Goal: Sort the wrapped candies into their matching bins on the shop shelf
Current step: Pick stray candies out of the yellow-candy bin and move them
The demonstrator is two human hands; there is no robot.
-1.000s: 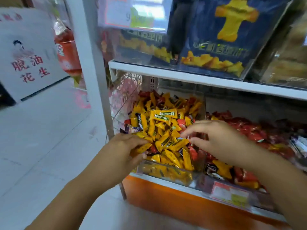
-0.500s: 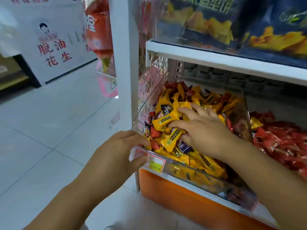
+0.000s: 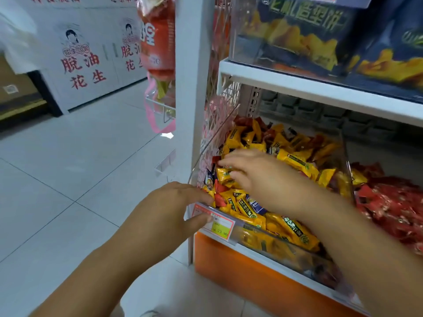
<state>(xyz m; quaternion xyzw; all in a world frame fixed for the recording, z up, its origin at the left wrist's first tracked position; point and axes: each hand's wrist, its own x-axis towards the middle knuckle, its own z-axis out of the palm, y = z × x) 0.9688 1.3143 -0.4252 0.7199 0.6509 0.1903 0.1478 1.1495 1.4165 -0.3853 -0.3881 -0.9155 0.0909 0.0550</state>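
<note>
Left hand (image 3: 169, 209) is pinching the front rim of the clear plastic bin (image 3: 286, 248); right hand (image 3: 258, 177) is lying, fingers bent, on the yellow wrapped candies (image 3: 295, 160) heaped inside, grip indiscernible.

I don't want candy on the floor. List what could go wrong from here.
The yellow candies are heaped near the rim of the clear bin; the right hand in the pile may push some over.
The left hand pinches the bin's corner on the price label; a tug could loosen it.
Red candies among the yellow are easily missed.
</note>
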